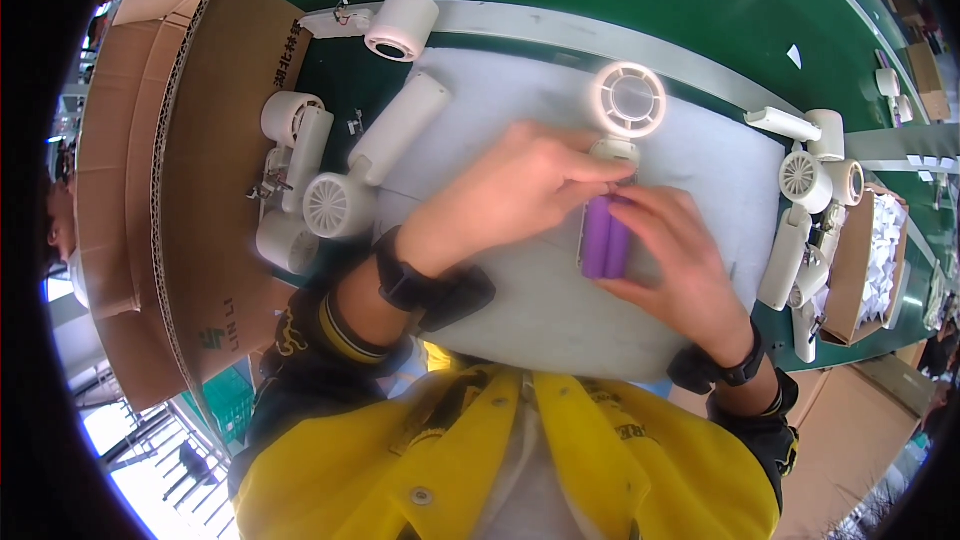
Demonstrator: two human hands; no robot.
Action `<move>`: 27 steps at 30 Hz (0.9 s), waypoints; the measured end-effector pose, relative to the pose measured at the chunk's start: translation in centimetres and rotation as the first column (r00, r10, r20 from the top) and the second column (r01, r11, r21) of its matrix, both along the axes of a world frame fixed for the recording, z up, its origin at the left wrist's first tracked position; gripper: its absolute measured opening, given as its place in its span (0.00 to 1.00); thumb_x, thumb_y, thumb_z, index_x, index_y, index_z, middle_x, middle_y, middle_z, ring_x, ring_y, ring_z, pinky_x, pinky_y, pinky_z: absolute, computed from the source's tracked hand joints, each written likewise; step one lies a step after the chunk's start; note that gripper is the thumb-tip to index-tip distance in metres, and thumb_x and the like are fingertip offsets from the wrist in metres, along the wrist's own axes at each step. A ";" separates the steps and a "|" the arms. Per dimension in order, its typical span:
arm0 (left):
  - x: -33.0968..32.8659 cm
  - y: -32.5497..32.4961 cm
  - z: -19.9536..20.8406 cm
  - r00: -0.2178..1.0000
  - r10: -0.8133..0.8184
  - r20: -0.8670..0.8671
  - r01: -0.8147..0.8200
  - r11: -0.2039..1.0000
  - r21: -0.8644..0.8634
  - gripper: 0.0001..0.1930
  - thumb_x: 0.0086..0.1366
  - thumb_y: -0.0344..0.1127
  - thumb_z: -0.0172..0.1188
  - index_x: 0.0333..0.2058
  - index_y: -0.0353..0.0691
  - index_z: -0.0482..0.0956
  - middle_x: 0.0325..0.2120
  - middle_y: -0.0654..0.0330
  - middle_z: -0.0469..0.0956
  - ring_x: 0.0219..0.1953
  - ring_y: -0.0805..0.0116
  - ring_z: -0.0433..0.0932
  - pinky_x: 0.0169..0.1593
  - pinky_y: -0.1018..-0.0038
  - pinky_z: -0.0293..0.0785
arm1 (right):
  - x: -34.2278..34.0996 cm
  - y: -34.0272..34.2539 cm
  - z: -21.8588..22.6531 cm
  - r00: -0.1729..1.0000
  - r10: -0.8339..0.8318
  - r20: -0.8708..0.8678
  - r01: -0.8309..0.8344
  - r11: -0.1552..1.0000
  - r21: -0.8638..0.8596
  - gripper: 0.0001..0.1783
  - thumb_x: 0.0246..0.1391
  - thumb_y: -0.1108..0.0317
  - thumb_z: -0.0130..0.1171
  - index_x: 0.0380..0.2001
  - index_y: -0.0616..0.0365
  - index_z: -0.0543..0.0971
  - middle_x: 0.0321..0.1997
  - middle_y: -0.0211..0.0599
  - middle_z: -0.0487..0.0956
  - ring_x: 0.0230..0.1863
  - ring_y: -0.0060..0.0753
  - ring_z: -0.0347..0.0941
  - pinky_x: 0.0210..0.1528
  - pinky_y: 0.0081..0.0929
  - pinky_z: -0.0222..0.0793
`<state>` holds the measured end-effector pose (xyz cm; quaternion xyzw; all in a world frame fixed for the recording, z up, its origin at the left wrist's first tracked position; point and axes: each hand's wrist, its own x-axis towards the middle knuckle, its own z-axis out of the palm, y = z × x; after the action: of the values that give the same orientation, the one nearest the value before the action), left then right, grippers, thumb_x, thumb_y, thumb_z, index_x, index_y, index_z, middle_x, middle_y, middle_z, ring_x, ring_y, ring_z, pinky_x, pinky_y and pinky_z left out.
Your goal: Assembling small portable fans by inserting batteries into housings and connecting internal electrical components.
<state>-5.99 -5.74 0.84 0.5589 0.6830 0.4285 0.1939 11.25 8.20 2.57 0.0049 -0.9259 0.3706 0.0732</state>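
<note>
Head view looking down: left hand (510, 190) pinches the neck of a white plastic handheld fan (627, 105) lying on the white foam mat (520, 300), probably to steady it, while the right hand (675, 255) fingers grip two purple cylindrical battery cells (604, 237) sitting in its handle. Finished white fans (320, 175) crowd the mat's left edge, more at right; the middle stays open

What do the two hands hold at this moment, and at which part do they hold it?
Both hands grip a small white handheld fan at its handle, where two purple cylindrical batteries sit: the left hand near the top, the right hand beside the batteries.
</note>
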 end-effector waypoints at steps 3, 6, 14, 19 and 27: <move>-0.2 -0.1 -0.1 0.999 -0.030 -0.036 0.030 1.000 0.007 0.19 0.55 0.23 0.62 0.46 0.45 0.83 0.46 0.43 0.79 0.31 0.49 0.81 0.34 0.69 0.77 | 0.4 -0.3 0.3 1.000 -0.008 -0.017 0.008 1.000 -0.006 0.31 0.34 0.74 0.75 0.47 0.63 0.76 0.56 0.46 0.70 0.52 0.48 0.71 0.51 0.36 0.74; -0.3 -0.2 -0.1 0.995 -0.061 -0.075 0.063 0.998 0.017 0.20 0.55 0.22 0.61 0.47 0.45 0.82 0.47 0.42 0.78 0.31 0.48 0.81 0.34 0.68 0.77 | 0.5 -0.3 0.3 0.999 0.001 -0.033 -0.001 1.000 0.014 0.29 0.36 0.74 0.74 0.45 0.65 0.76 0.57 0.48 0.68 0.50 0.48 0.72 0.49 0.35 0.76; -0.4 -0.2 0.3 0.997 -0.059 -0.052 0.058 0.998 -0.028 0.19 0.57 0.23 0.62 0.48 0.45 0.82 0.44 0.42 0.80 0.31 0.49 0.81 0.34 0.70 0.77 | 0.5 -0.8 -0.6 0.998 -0.056 -0.042 0.056 0.998 0.015 0.27 0.34 0.75 0.75 0.41 0.62 0.76 0.57 0.47 0.67 0.48 0.47 0.72 0.48 0.36 0.76; -0.5 0.2 0.4 0.992 -0.060 0.113 0.069 0.995 -0.075 0.21 0.52 0.27 0.69 0.47 0.45 0.83 0.40 0.44 0.81 0.30 0.57 0.82 0.35 0.72 0.77 | -0.1 -0.7 -1.1 0.986 -0.163 0.028 0.165 0.984 -0.063 0.34 0.31 0.74 0.77 0.46 0.57 0.72 0.54 0.45 0.67 0.49 0.49 0.70 0.49 0.39 0.72; -0.3 0.4 -1.3 0.965 -0.060 0.255 0.064 0.998 -0.008 0.27 0.45 0.29 0.75 0.48 0.46 0.83 0.34 0.51 0.83 0.30 0.65 0.81 0.37 0.73 0.77 | -0.7 -0.2 -1.5 0.978 -0.193 0.082 0.204 0.967 -0.152 0.33 0.34 0.73 0.76 0.46 0.56 0.71 0.51 0.44 0.67 0.51 0.45 0.70 0.49 0.36 0.70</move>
<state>-6.34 -5.37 -0.45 0.5187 0.6381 0.4850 0.2976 10.59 8.02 1.07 -0.1060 -0.8909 0.4345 0.0794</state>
